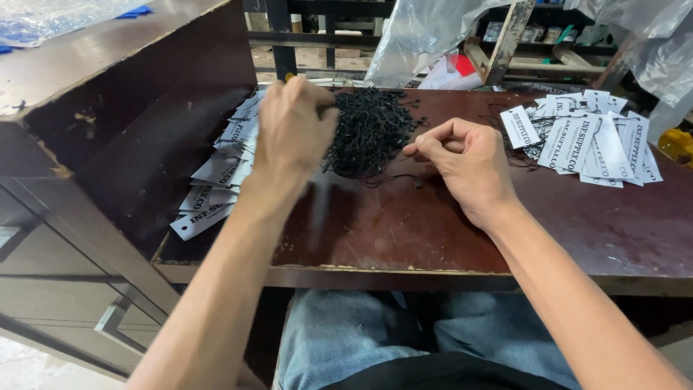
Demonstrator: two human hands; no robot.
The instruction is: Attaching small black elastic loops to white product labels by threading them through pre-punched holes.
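My left hand [292, 130] is raised and blurred above the dark wooden table [404, 231], its fingers closed at the left edge of a heap of black strings [372, 130]; whether it grips a string I cannot tell. My right hand [465, 162] rests on the table beside the heap, thumb and forefinger pinched on a thin black string [393, 178] that trails toward the pile. White paper tags lie in a row on the left [216, 173] and in a spread, some with strings on them, on the right [592, 141].
A tall dark cabinet [108, 108] stands against the table's left side. Clear plastic bags [426, 36] and wooden racks [505, 50] are behind the table. My knees in blue jeans [346, 332] are under the front edge.
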